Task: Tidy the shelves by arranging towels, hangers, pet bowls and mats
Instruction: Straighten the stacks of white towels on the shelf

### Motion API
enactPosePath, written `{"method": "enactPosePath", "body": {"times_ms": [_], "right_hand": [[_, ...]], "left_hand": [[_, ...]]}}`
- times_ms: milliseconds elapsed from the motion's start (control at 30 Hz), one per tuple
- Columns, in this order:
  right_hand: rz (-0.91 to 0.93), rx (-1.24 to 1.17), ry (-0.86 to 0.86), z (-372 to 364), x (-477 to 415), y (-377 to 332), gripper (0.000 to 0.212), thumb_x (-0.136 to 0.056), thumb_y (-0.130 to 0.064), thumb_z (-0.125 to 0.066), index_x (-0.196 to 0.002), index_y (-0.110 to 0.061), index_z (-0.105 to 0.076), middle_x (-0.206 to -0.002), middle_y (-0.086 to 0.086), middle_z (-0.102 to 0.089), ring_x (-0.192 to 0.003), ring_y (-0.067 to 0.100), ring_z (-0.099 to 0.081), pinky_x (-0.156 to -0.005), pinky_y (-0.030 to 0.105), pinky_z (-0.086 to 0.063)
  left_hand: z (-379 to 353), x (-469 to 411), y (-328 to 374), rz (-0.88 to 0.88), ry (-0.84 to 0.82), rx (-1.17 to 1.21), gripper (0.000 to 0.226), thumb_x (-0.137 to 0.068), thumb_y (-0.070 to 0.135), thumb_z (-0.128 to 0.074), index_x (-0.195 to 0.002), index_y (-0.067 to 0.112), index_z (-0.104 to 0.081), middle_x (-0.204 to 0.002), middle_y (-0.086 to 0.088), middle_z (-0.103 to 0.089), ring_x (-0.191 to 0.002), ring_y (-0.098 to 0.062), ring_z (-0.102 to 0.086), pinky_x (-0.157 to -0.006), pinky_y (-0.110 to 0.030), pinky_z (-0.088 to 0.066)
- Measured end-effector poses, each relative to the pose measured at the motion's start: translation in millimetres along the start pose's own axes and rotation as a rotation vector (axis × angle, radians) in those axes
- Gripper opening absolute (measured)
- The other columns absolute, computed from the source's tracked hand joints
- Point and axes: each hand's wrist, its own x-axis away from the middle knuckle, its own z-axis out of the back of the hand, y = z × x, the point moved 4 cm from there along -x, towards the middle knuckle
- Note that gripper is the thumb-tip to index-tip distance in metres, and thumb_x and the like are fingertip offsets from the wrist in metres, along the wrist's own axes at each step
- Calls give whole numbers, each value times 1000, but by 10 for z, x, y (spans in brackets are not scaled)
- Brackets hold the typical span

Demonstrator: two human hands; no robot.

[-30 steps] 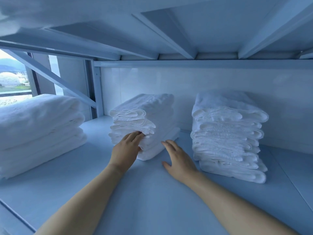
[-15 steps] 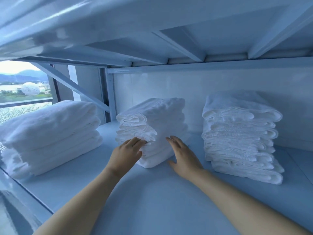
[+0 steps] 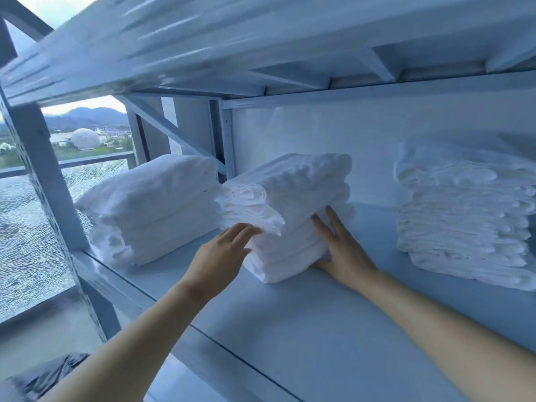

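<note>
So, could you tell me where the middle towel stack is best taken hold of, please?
Low on its two flanks, from the front. The stack is a loose pile whose upper folds overhang at front left, so a higher grip would likely lift only some towels. The right hand lies flat on the right flank; the left hand touches the front.

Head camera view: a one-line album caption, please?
Left hand and right hand touch the middle towel stack on the shelf, between a left stack and a right stack.

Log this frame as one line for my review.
step: straightening middle towel stack | left hand: open, touching front edge | right hand: open, flat against right side
</note>
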Motion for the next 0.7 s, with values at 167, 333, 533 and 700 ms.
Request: {"method": "enactPosePath", "body": {"times_ms": [167,333,533,700], "right_hand": [[33,-17,31,62,43,56,94,-79,-31,-71,-148,-32,-8,-157,5,7,-140,30,-24,-99,35,-39],[-1,19,26,114,83,230,89,-81,-22,-69,-147,-35,-11,-158,4,3,-141,28,-20,-106,35,-34],[5,-16,28,152,72,359,85,-82,-19,-69,-145,-38,-15,-158,3,-1,-143,22,-17,-108,29,-27],[53,-55,13,77,-22,335,85,-81,-20,-70,-145,-38,-17,-158,0,-1,-141,22,-21,-110,31,-29]], "left_hand": [[7,-31,227,-90,71,27,45,-89,32,-55,-131,37,-40,-140,8,-39,-118,-16,-45,-55,-31,-54],[-282,-140,361,-91,-21,-20,72,-72,49,-70,-137,36,-40,-149,-7,-25,-141,-31,-16,-81,-40,-51],[-439,-186,322,-105,-49,-70,75,-56,44,-76,-126,30,-55,-143,-6,-16,-139,-38,-9,-94,-54,-44],[-385,-185,327,-187,-9,-118,79,-46,32,-78,-122,25,-59,-137,-7,-25,-130,-38,-21,-73,-43,-53]]}}
